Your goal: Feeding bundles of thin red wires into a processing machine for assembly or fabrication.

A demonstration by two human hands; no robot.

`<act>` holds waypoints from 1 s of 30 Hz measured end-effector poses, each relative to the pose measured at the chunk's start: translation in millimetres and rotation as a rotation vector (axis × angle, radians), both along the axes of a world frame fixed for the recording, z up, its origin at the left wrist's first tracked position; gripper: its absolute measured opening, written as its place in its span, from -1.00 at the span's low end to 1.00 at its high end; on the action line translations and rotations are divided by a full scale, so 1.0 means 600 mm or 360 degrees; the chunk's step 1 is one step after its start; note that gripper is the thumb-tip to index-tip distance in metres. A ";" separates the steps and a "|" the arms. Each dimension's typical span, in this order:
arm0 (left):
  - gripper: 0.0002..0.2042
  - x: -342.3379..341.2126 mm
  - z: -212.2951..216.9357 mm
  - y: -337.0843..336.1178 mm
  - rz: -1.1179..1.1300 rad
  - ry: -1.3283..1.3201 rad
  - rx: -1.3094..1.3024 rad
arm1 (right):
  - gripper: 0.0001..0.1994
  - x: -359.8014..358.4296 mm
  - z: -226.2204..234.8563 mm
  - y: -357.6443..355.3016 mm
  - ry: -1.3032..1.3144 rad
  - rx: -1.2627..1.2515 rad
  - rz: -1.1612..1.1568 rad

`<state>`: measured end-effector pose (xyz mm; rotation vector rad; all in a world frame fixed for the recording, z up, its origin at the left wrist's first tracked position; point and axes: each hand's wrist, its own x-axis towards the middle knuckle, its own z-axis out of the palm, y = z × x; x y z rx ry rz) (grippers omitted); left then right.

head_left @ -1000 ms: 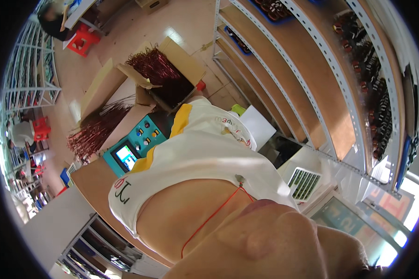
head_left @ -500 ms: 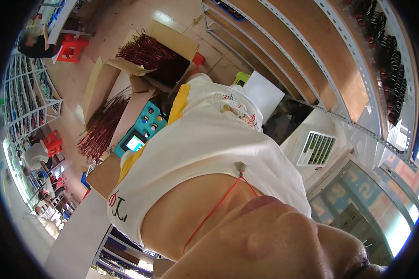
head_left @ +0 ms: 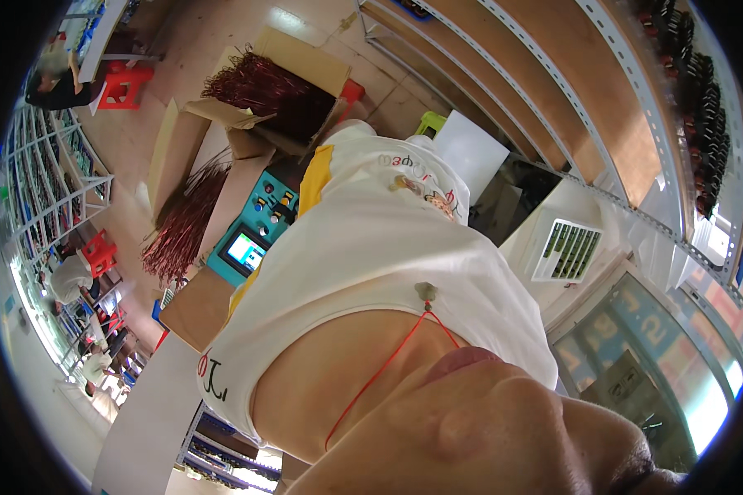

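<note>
Neither of my hands shows in the head view. My white shirt [head_left: 396, 231] with a yellow side panel fills the middle. Right beside it stands a teal control box [head_left: 251, 216] with several knobs and a small lit screen [head_left: 244, 250]. Close to that box, a bundle of dark red wires [head_left: 182, 223] lies in an open cardboard carton. Another open carton [head_left: 318, 68] holds more dark red wires [head_left: 252, 87]. What my hands hold or touch is hidden.
Metal-framed shelves with brown boards [head_left: 553, 91] rise at the upper right, near a white vented unit [head_left: 568, 252]. A red stool [head_left: 124, 85] and a seated person [head_left: 62, 87] are at upper left. More people and racks [head_left: 45, 165] line the left.
The whole view has shifted and turned slightly. More of the teal control box and its screen shows beside the shirt. My hands stay out of sight.
</note>
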<state>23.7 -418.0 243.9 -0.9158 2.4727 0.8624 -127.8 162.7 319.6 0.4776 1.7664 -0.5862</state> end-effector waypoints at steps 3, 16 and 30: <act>-0.66 0.000 0.001 0.007 0.0051 -0.0059 0.0025 | -0.72 0.005 0.006 0.006 0.0018 0.0004 -0.0058; -0.63 -0.024 -0.002 0.003 0.0251 -0.0272 0.0095 | -0.73 0.016 0.018 -0.006 0.0136 -0.0007 -0.0331; -0.60 -0.045 -0.013 0.047 0.0534 -0.0473 0.0173 | -0.73 0.009 0.019 0.007 0.0294 -0.0022 -0.0557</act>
